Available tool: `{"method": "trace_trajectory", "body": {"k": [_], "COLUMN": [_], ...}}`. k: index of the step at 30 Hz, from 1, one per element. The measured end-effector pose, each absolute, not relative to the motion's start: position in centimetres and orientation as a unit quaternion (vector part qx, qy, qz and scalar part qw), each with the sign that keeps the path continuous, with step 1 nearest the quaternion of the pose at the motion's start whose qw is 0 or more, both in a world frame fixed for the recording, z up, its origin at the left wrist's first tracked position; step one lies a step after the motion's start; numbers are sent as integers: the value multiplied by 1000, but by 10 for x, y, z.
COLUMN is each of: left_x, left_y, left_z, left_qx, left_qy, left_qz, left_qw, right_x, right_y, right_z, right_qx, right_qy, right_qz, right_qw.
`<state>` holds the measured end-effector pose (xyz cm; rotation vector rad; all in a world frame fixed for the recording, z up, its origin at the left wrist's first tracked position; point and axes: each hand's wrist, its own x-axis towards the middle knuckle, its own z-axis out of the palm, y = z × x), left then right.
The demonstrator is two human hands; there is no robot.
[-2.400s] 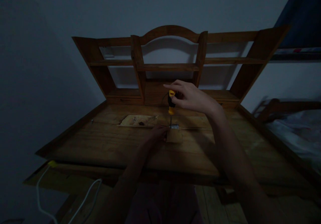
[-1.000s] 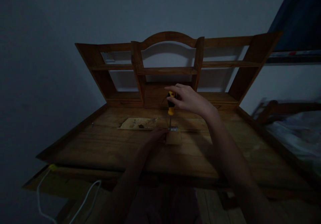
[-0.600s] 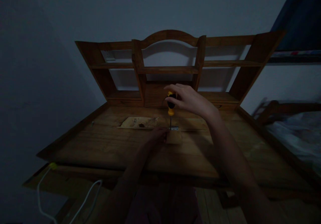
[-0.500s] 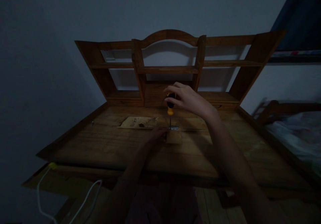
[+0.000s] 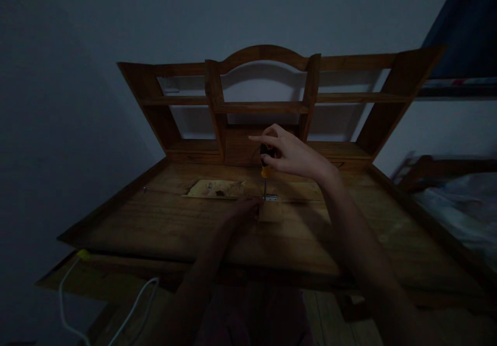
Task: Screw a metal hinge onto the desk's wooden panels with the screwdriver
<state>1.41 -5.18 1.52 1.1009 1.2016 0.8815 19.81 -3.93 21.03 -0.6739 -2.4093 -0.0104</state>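
My right hand (image 5: 285, 150) grips the handle of a yellow-and-black screwdriver (image 5: 265, 171), its index finger stretched out over the top. The screwdriver stands upright, its shaft down on the left end of a small metal hinge (image 5: 271, 197). That hinge lies along the far edge of a small wooden block (image 5: 270, 212) on the desk. At the block's left side, my left hand (image 5: 245, 208) presses its fingers against the block and the hinge's end. The screw under the tip is too small to make out.
The wooden desk top (image 5: 166, 227) has a torn, pale patch (image 5: 215, 188) left of the hinge. A small metal piece (image 5: 144, 189) stands further left. Behind rises a wooden shelf unit (image 5: 264, 107). A white cable (image 5: 64, 304) hangs at the front left edge.
My right hand's fingers have shifted round the screwdriver's handle, the index finger now straighter over its top. My left hand stays at the block. The view has moved slightly.
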Motion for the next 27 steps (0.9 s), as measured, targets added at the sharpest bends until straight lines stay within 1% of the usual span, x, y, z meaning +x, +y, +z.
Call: {"method": "trace_trajectory", "body": {"k": [4, 9, 13, 16, 21, 27], "left_x": [13, 13, 11, 11, 14, 16], "left_y": [-53, -53, -51, -52, -54, -57], "left_z": [16, 15, 10, 12, 18, 23], "left_qx": [457, 446, 448, 456, 444, 439], "left_qy": [494, 489, 483, 474, 488, 513], "left_qz": [383, 388, 386, 387, 380, 372], "left_qw": [632, 641, 646, 646, 648, 637], "right_x": [198, 197, 197, 197, 194, 194], "right_y": [-40, -37, -38, -39, -37, -33], "right_z": [212, 210, 211, 210, 205, 204], "right_qx": [-234, -247, -225, -247, -302, -260], "right_qy": [-925, -916, -930, -924, -900, -916], "right_qz": [10, 11, 26, 14, -2, 2], "right_qw": [298, 315, 291, 291, 316, 304]}}
